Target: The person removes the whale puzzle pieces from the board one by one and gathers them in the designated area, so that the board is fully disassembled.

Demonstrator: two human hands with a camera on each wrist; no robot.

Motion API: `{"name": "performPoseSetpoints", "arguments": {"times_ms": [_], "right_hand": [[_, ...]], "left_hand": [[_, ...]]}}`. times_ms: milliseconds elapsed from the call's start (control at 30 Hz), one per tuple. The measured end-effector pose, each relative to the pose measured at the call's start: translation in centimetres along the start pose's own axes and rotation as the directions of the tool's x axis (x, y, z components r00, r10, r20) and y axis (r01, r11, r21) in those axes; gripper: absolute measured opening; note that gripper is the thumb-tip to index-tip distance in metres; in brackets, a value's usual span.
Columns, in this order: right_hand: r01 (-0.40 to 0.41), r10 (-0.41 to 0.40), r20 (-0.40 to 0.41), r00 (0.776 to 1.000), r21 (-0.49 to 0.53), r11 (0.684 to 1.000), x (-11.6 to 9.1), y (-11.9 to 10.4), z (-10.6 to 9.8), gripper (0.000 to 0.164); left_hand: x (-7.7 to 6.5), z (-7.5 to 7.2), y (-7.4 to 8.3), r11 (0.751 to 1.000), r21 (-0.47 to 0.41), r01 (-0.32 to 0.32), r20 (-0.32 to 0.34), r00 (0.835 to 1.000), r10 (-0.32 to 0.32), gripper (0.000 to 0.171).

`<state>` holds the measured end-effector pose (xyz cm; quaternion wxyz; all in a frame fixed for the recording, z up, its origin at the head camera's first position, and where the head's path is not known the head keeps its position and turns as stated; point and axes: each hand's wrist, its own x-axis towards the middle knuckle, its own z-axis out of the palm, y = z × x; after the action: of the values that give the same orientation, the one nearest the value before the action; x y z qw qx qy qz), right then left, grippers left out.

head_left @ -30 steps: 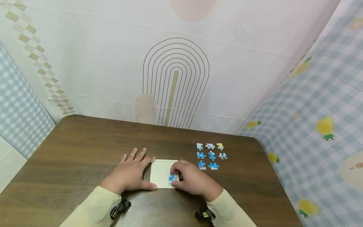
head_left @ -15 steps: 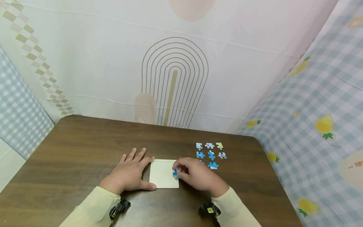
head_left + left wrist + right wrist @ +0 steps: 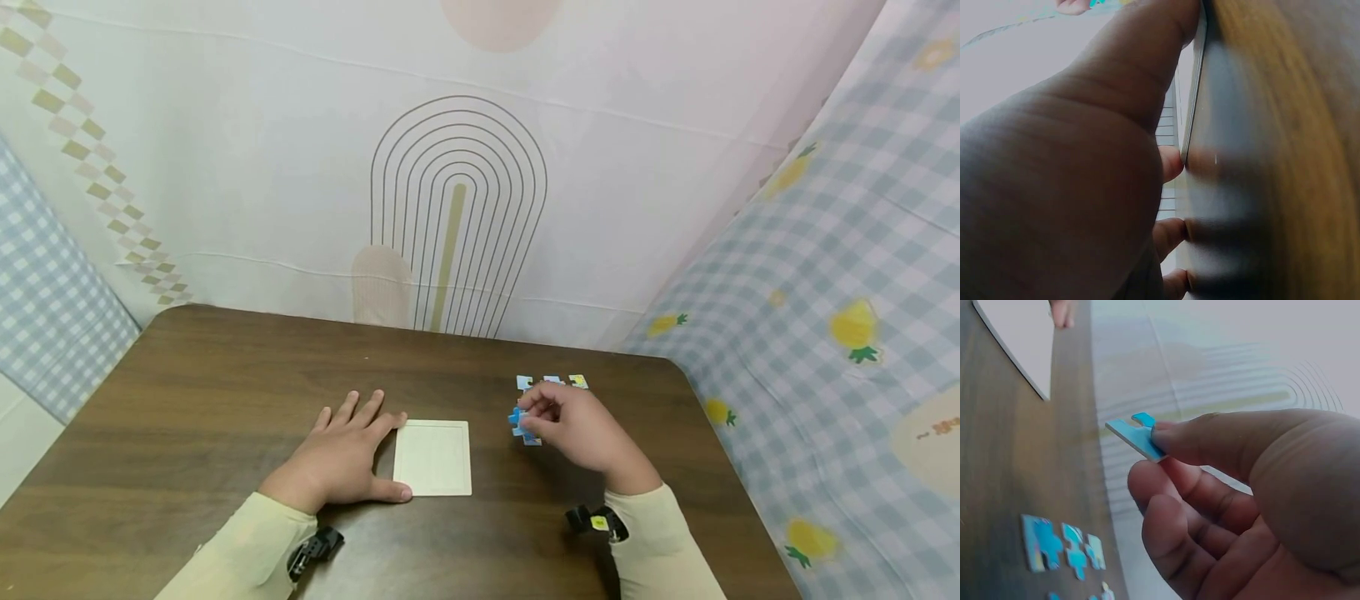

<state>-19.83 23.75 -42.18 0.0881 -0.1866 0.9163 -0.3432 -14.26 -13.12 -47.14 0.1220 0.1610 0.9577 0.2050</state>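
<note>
In the head view my right hand [image 3: 583, 429] hovers over the right part of the table. Its thumb and fingertips pinch a blue jigsaw puzzle piece [image 3: 1134, 437], held clear of the tabletop in the right wrist view. Flat on the table, my left hand [image 3: 330, 462] has its fingers spread. Its thumb and index finger touch the left side of a pale square puzzle board [image 3: 432, 460] with a shallow raised border. No piece lies on the board. Loose puzzle pieces [image 3: 1041, 544] lie beneath and beyond the right hand, which hides several of them in the head view.
A brown wooden table [image 3: 262, 367] spans the space in front of me. Behind it hangs a patterned white cloth [image 3: 300, 167], and a checked cloth [image 3: 787, 333] drapes along the right side. Each wrist carries a small black camera mount.
My right hand has lifted the blue puzzle piece off the board's lower right corner and carried it right, to the loose pieces. The left hand stays in place.
</note>
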Motion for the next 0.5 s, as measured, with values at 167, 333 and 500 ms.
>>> {"name": "performPoseSetpoints", "arguments": {"times_ms": [167,333,500], "right_hand": [[-0.035,0.034,-0.019,0.999,-0.023,0.999,-0.4,0.8,-1.7,0.011],[-0.077,0.078,-0.038,0.996,0.005,0.997,-0.9,2.1,-3.3,0.015],[-0.141,0.143,-0.051,0.988,0.037,0.989,-1.4,3.9,-5.1,0.018]], "left_hand": [[0.0,0.0,0.0,1.000,0.001,-0.001,0.000,1.000,0.001,0.116],[0.0,0.0,0.0,1.000,0.003,-0.002,-0.003,1.000,0.002,0.116],[0.0,0.0,0.0,1.000,0.004,-0.003,-0.004,1.000,0.003,0.117]]}}
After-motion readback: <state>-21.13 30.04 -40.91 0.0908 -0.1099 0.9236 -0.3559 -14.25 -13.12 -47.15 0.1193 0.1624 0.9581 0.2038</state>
